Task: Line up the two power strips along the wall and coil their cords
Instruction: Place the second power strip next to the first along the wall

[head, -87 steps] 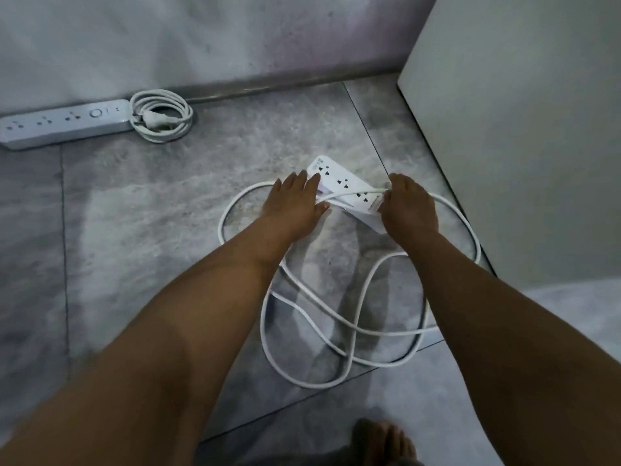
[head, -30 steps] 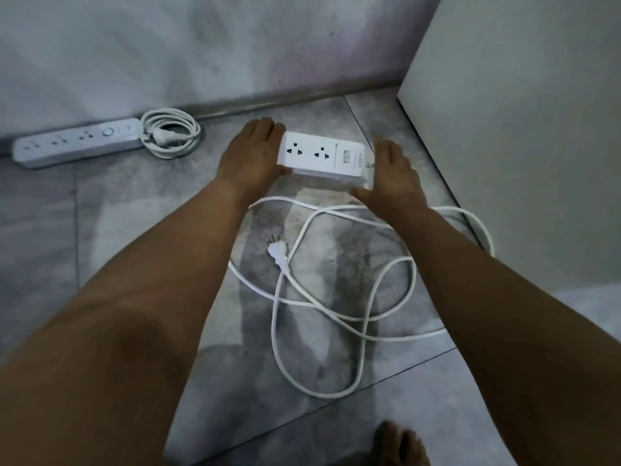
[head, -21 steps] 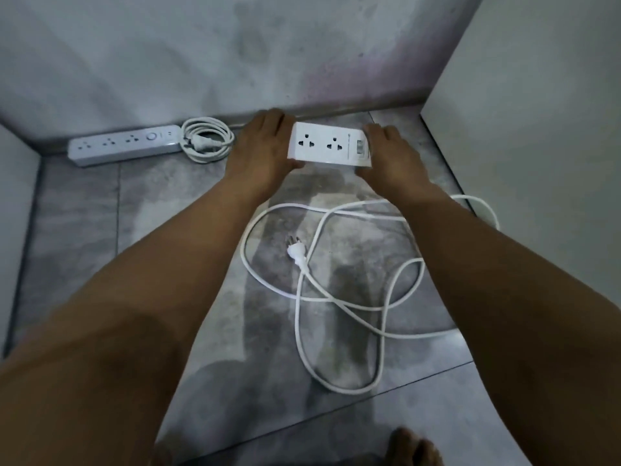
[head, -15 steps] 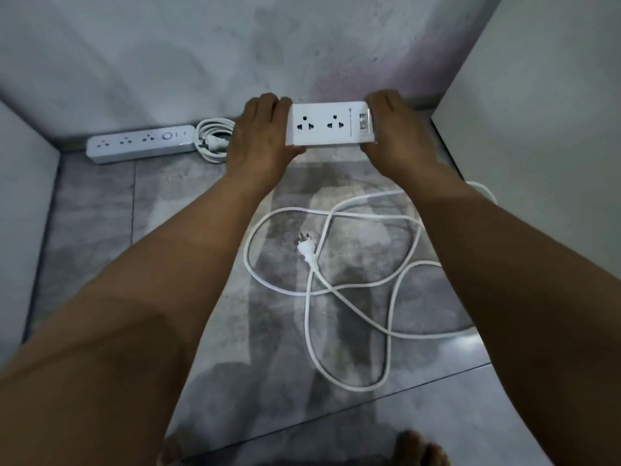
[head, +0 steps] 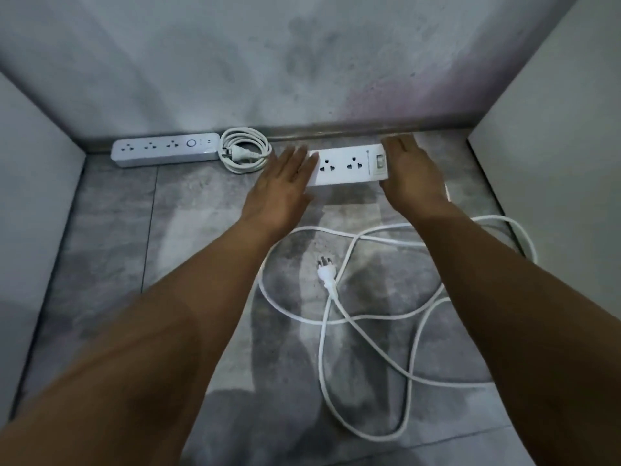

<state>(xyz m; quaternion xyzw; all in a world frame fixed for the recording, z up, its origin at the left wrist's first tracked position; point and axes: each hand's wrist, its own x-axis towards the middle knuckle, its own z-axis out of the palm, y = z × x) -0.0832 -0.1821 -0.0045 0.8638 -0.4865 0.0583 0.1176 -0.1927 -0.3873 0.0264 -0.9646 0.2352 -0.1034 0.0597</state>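
A long white power strip [head: 164, 153] lies against the wall at the back left, its cord wound in a neat coil [head: 245, 154] at its right end. A second, shorter white power strip [head: 349, 166] lies flat on the floor near the wall, to the right of that coil. My left hand [head: 282, 190] rests with straight fingers on its left end. My right hand [head: 408, 173] lies flat with straight fingers over its right end. Its long white cord [head: 356, 317] sprawls loose in loops on the floor behind my hands, plug [head: 326, 272] lying in the middle.
The grey wall [head: 302, 62] with a dark skirting runs across the back. Pale panels stand at the left [head: 30, 183] and right [head: 554, 146], closing in the tiled floor [head: 168, 230].
Both hands carried the short power strip from the middle of the floor back toward the wall and set it down there. My fingers have straightened and lie flat at its ends.
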